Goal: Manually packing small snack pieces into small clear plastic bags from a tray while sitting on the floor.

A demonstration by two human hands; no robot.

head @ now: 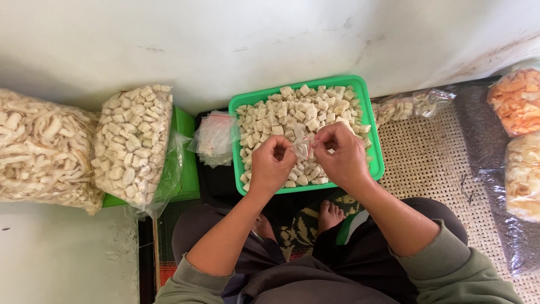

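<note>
Head view, looking straight down. A small clear plastic bag [302,145] is held between the left hand [271,164] and the right hand [340,154], just above the green tray [376,163]. Fingers of both hands are curled and pinched on the bag's mouth; the bag is gripped from both sides. Whether anything is already inside it cannot be told.

The tray is seen heaped with pale cube-shaped snack pieces [292,112], nearly to the rim on the far side. A stack of unused small bags [215,138] lies just left of the tray. Further left, a large bag of the same cubes [132,146] and a large bag of pale strip crackers [42,149] are noted. At right, some small clear bags with pale pieces [410,104] lie beside the tray; orange chip bags [516,101] are near the frame edge.

Progress, judged: early to middle. The tray is still mostly full, and only a few small filled bags are seen.

Edges and room: the tray is backed close to the white wall [225,39]; it is hemmed by the bag stack at left and the woven mat [427,157] at right. Free room is found chiefly above the tray and toward the lap
</note>
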